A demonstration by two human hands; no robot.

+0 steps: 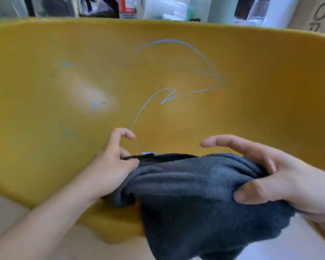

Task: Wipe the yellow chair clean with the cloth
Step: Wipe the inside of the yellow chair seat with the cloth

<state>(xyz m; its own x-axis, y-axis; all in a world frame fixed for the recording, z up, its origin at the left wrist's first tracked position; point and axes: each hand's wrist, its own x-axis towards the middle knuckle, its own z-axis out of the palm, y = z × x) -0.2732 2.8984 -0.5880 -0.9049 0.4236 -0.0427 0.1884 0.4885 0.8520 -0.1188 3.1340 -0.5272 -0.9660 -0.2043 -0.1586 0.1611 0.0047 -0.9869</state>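
The yellow chair (45, 128) fills most of the frame, with blue lines (169, 96) scrawled at centre and upper right. The grey cloth (195, 184) hangs over its front edge at lower centre. It is probably best bunched into a firm pad and pressed flat on those lines. At lower right, the right hand (281, 177) clamps the cloth under its thumb, fingers outstretched. The left hand (113, 164), left of centre, pinches its edge.
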